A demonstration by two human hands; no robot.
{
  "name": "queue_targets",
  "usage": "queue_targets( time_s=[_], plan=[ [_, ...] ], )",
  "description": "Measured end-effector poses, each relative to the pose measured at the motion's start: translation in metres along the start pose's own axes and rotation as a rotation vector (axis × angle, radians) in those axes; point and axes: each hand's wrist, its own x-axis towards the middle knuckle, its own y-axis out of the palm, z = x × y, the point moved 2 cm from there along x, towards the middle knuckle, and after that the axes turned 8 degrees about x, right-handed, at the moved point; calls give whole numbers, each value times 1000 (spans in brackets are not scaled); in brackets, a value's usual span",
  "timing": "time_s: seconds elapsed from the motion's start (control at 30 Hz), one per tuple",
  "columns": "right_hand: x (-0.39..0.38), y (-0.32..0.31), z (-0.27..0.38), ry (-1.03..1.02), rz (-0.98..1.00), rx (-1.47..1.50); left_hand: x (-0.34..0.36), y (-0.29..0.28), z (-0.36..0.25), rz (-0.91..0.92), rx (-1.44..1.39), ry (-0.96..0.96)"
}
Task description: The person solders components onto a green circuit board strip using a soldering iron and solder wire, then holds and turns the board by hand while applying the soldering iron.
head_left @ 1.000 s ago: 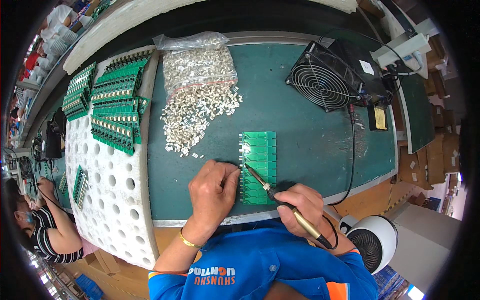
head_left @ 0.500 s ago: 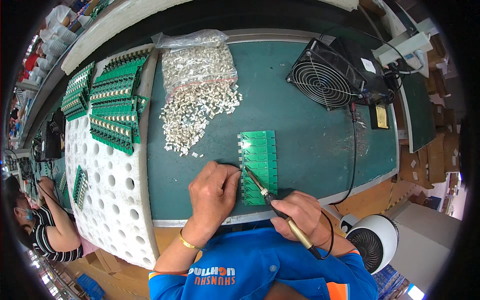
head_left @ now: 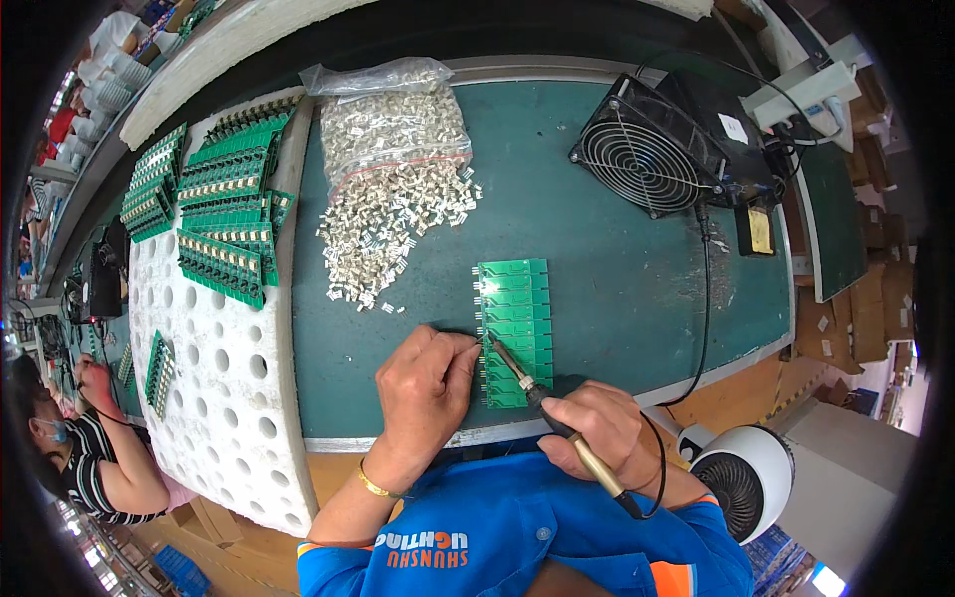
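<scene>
A green circuit board panel point(head_left: 519, 298) lies flat on the bench in front of me, with small white connectors along its left edge. My right hand point(head_left: 602, 426) is wrapped round a soldering iron point(head_left: 595, 464), whose tip rests at that left edge, about midway along. Close to the tip, my left hand point(head_left: 426, 383) is closed in a pinch; its fingertips hide whatever they hold. Beyond my left hand spreads a heap of small white connectors point(head_left: 373, 234), spilling from a clear plastic bag point(head_left: 393, 124).
White foam with holes point(head_left: 214, 398) stands at the left, bearing several stacked circuit boards point(head_left: 224, 179). A black fan point(head_left: 647, 154) and a yellow sponge in a holder point(head_left: 759, 231) are at the back right. The iron's cable point(head_left: 704, 318) crosses the bench. A co-worker point(head_left: 109, 448) sits far left.
My hands, the soldering iron and the board keep almost the same place. At the far left, the co-worker's hand and arm have shifted slightly.
</scene>
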Motion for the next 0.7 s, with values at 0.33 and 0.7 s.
queue_targets(
  time_s=[0.33,0.7],
  plan=[
    [-1,4,3,-68,38,-101,0,1,0,5,-22,-26],
    [1,3,2,-61,30,-79,2,2,2,10,-41,-38]
  ],
)
